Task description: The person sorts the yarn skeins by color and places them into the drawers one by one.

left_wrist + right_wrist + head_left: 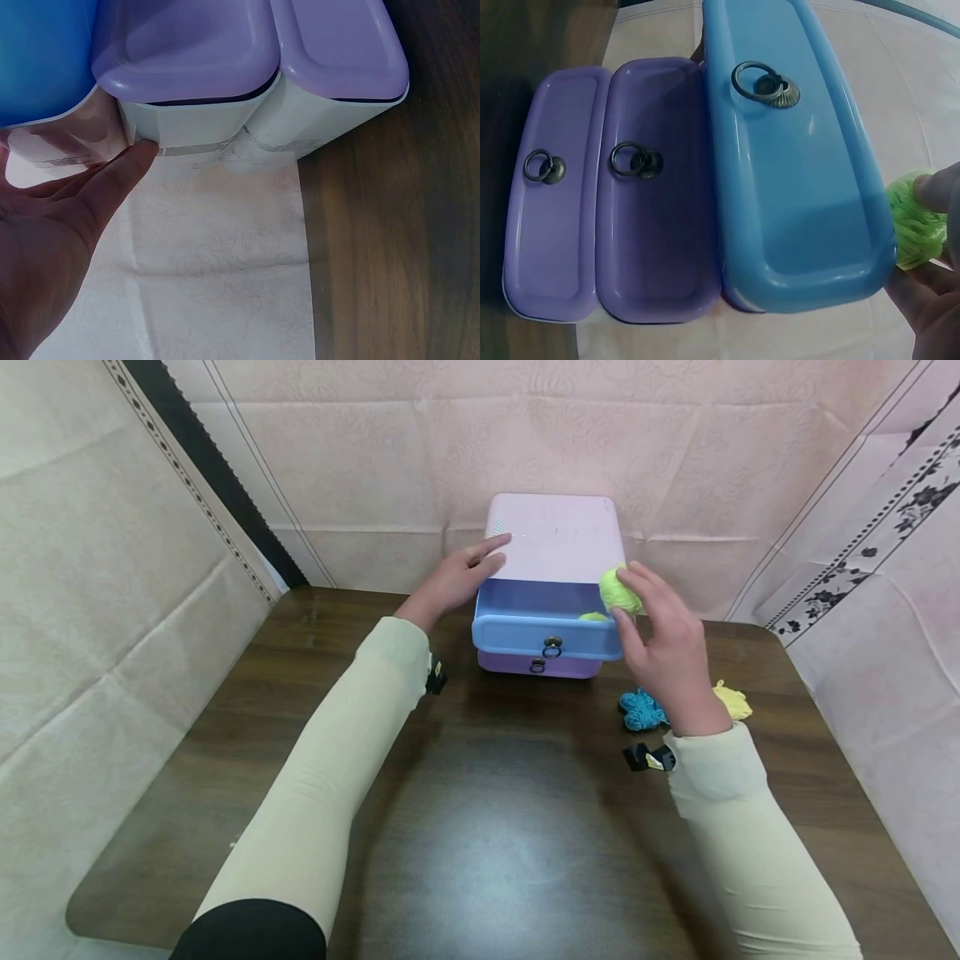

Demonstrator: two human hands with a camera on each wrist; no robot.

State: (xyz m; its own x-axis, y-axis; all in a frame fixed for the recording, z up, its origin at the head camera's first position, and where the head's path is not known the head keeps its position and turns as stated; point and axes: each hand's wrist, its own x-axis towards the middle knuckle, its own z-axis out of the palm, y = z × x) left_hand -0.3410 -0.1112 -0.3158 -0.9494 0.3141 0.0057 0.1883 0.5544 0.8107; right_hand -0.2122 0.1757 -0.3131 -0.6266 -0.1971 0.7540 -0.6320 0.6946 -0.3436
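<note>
A small drawer unit [555, 539] with a pale top stands at the back of the table. Its blue top drawer [547, 633] is pulled out, while the purple drawers [660, 240] below are closed. My left hand [457, 578] rests against the unit's left side and top edge, fingers extended; the thumb touches its side in the left wrist view. At the blue drawer's right edge, my right hand [667, 635] holds a yellow-green yarn ball [619, 592] between thumb and fingers. Another yellow-green piece [594, 617] lies inside the drawer, mostly hidden by its front.
Right of the unit, blue yarn [642, 710] and yellow yarn [732, 700] lie on the brown table [480, 827], partly behind my right hand and wrist. Ring pulls [769, 86] stick out from the drawer fronts. A pale patterned cloth [337, 468] hangs behind.
</note>
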